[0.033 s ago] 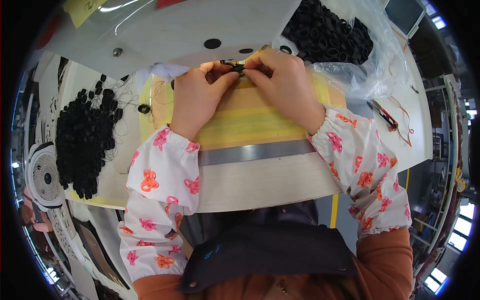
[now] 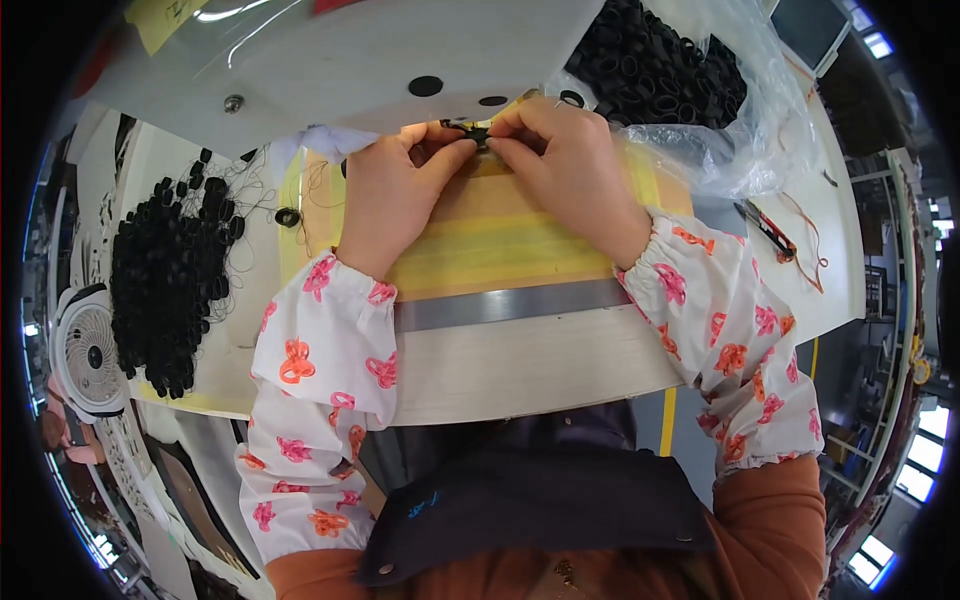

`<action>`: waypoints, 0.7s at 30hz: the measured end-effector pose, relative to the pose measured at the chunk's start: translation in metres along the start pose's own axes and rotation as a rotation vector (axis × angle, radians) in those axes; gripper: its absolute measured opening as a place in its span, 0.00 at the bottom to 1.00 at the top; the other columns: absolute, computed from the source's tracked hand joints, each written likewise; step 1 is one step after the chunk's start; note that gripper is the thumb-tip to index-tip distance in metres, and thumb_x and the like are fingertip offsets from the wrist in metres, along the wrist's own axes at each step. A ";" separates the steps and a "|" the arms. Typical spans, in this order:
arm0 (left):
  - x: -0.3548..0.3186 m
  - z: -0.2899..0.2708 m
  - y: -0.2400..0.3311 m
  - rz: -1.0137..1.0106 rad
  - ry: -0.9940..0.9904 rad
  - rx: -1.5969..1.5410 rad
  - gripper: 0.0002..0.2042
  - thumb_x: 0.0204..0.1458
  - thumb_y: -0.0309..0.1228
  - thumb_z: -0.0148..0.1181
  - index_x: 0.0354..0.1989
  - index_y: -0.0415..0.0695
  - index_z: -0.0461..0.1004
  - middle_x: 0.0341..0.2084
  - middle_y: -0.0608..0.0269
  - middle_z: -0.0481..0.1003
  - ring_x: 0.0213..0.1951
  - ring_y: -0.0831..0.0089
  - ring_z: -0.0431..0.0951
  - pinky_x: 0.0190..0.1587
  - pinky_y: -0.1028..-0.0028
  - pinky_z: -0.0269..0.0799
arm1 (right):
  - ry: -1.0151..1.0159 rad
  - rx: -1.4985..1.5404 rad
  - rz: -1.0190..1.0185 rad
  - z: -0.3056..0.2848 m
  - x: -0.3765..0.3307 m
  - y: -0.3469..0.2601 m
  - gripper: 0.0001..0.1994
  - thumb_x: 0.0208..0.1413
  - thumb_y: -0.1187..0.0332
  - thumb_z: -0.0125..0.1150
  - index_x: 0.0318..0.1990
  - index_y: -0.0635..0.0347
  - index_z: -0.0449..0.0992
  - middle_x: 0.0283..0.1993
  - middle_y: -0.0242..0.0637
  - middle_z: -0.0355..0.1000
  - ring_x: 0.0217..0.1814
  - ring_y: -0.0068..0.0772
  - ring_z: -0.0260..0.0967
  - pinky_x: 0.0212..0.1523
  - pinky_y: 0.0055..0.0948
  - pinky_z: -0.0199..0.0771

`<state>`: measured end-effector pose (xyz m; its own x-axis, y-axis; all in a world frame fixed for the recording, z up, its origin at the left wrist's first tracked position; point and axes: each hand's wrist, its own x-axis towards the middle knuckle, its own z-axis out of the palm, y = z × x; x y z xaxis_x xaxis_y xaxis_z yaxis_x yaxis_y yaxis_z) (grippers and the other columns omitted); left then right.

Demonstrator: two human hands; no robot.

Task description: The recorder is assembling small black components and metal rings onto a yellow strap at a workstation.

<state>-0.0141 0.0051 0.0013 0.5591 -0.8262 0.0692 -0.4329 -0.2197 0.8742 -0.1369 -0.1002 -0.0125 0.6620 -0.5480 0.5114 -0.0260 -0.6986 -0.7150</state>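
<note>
A small black ring (image 2: 472,132) is pinched by the left hand (image 2: 392,190) and the right hand (image 2: 560,160) over the yellow bench (image 2: 500,250). More black rings (image 2: 655,60) are kept in a clear plastic bag (image 2: 730,150) nearby.

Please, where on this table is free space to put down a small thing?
Free: the pale strip between the grey tape and the near edge, and the right end beside the red tool. Crowded: the black ring pile at left, the bag of rings behind the hands.
</note>
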 end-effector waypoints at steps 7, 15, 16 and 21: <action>0.004 0.001 -0.003 0.046 0.007 0.019 0.11 0.44 0.32 0.58 0.28 0.35 0.74 0.17 0.63 0.75 0.19 0.81 0.71 0.26 0.82 0.66 | -0.011 -0.009 -0.001 -0.001 0.003 0.000 0.03 0.40 0.76 0.57 0.22 0.66 0.70 0.19 0.45 0.67 0.21 0.43 0.66 0.23 0.33 0.65; 0.009 0.002 -0.005 -0.014 -0.030 0.074 0.12 0.45 0.35 0.57 0.30 0.37 0.75 0.19 0.61 0.75 0.21 0.79 0.72 0.28 0.81 0.67 | -0.004 -0.007 -0.015 -0.001 0.006 0.007 0.02 0.39 0.77 0.56 0.22 0.67 0.70 0.18 0.45 0.67 0.20 0.42 0.66 0.22 0.32 0.65; 0.009 0.003 -0.006 -0.015 -0.031 0.076 0.12 0.45 0.35 0.57 0.30 0.37 0.75 0.19 0.61 0.75 0.21 0.79 0.72 0.28 0.81 0.67 | -0.011 -0.002 -0.008 -0.002 0.005 0.006 0.02 0.39 0.77 0.56 0.22 0.67 0.70 0.18 0.45 0.67 0.20 0.42 0.66 0.21 0.32 0.65; 0.007 0.001 -0.005 -0.035 -0.045 0.132 0.15 0.45 0.40 0.56 0.31 0.40 0.76 0.19 0.60 0.75 0.21 0.74 0.74 0.28 0.79 0.68 | -0.036 0.012 0.025 -0.007 0.007 -0.001 0.02 0.38 0.78 0.56 0.22 0.67 0.70 0.18 0.44 0.68 0.20 0.41 0.67 0.22 0.31 0.66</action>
<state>-0.0085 -0.0001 -0.0031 0.5447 -0.8385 0.0157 -0.5044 -0.3127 0.8048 -0.1376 -0.1060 -0.0049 0.6881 -0.5482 0.4754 -0.0342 -0.6789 -0.7334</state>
